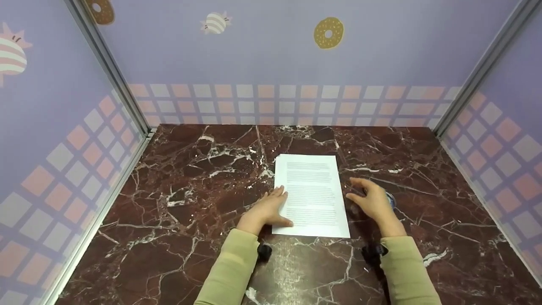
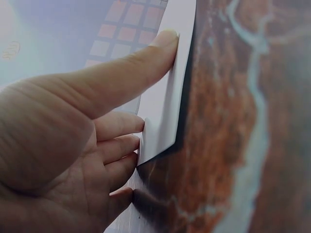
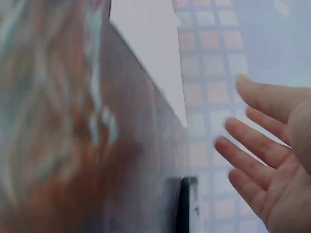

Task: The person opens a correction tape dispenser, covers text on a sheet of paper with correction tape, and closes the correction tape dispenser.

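A white sheet of paper (image 1: 312, 195) with printed lines lies flat on the dark red marbled table, its long side running away from me. My left hand (image 1: 269, 208) rests at its left edge, thumb on the printed face near the bottom corner. In the left wrist view the thumb (image 2: 131, 73) presses on the paper (image 2: 163, 97) and the other fingertips touch its edge. To the right of the sheet, my right hand (image 1: 372, 203) hovers apart from it with fingers spread and nothing held. The right wrist view shows those fingers (image 3: 255, 145) loose and relaxed.
A small round object with a bluish rim (image 1: 390, 200) is mostly hidden behind my right hand. A black-and-white item (image 3: 188, 206) stands low in the right wrist view. Purple patterned walls (image 1: 271, 63) enclose the table (image 1: 182, 254) at the back and sides.
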Demonstrator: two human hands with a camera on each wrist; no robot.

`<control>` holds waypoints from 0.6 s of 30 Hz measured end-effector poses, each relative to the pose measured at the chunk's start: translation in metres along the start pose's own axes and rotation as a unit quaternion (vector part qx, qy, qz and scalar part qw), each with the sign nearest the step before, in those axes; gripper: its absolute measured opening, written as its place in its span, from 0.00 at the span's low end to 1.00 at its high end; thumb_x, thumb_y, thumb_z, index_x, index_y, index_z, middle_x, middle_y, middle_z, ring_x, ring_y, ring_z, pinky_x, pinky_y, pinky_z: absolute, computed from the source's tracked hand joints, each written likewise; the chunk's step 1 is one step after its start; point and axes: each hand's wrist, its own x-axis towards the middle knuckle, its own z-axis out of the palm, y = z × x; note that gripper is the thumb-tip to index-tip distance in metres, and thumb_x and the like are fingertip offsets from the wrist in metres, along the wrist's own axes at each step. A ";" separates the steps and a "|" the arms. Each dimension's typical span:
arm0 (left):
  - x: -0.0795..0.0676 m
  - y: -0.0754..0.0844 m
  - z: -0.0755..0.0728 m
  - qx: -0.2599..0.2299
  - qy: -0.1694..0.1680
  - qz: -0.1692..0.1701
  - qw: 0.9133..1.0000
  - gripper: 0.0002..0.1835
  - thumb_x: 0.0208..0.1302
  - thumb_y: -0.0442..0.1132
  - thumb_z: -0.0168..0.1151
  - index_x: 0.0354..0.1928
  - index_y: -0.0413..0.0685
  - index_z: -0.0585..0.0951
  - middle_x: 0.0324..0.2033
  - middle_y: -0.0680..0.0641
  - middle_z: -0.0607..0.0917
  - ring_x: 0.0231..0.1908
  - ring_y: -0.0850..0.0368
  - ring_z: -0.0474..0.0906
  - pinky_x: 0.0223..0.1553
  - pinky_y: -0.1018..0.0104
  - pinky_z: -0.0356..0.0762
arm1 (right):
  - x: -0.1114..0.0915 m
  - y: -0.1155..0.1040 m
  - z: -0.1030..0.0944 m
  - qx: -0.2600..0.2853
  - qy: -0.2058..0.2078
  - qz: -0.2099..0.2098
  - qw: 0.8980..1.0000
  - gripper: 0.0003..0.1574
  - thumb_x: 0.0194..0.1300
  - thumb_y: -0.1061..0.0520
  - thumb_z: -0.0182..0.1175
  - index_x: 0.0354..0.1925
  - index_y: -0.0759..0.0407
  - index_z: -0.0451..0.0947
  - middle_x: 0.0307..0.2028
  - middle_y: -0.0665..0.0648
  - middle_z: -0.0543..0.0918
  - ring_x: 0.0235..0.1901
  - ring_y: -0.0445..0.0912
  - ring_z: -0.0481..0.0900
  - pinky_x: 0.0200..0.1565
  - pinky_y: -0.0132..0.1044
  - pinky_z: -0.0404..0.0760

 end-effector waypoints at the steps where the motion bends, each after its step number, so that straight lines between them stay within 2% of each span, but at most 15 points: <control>1: 0.000 0.000 0.000 -0.001 0.000 0.001 1.000 0.59 0.53 0.56 0.78 0.79 0.38 0.58 0.82 0.39 0.49 0.83 0.45 0.44 0.84 0.47 0.42 | 0.001 0.003 -0.002 -0.003 0.010 0.010 1.000 0.34 0.65 0.60 0.70 0.67 0.66 0.74 0.64 0.71 0.79 0.66 0.67 0.75 0.69 0.62 0.73; 9: -0.001 0.000 -0.001 -0.014 -0.001 0.000 1.000 0.59 0.53 0.55 0.78 0.79 0.38 0.57 0.82 0.40 0.48 0.83 0.46 0.43 0.84 0.48 0.40 | 0.001 0.024 -0.021 0.012 0.054 0.084 0.995 0.37 0.68 0.54 0.69 0.69 0.65 0.72 0.68 0.71 0.76 0.69 0.67 0.71 0.72 0.61 0.69; 13: -0.002 0.000 -0.001 -0.014 -0.005 -0.001 1.000 0.58 0.54 0.55 0.78 0.80 0.39 0.57 0.82 0.40 0.48 0.83 0.46 0.43 0.84 0.48 0.40 | 0.000 0.032 -0.027 0.012 0.042 0.122 0.992 0.39 0.69 0.52 0.67 0.72 0.65 0.69 0.71 0.72 0.71 0.72 0.68 0.67 0.72 0.63 0.68; 18: -0.002 0.000 -0.001 -0.007 -0.001 0.004 1.000 0.58 0.54 0.56 0.78 0.79 0.37 0.58 0.82 0.38 0.49 0.83 0.44 0.44 0.84 0.47 0.41 | 0.001 0.039 -0.029 0.013 0.014 0.160 0.987 0.43 0.70 0.50 0.66 0.75 0.65 0.64 0.73 0.72 0.68 0.72 0.68 0.66 0.72 0.62 0.68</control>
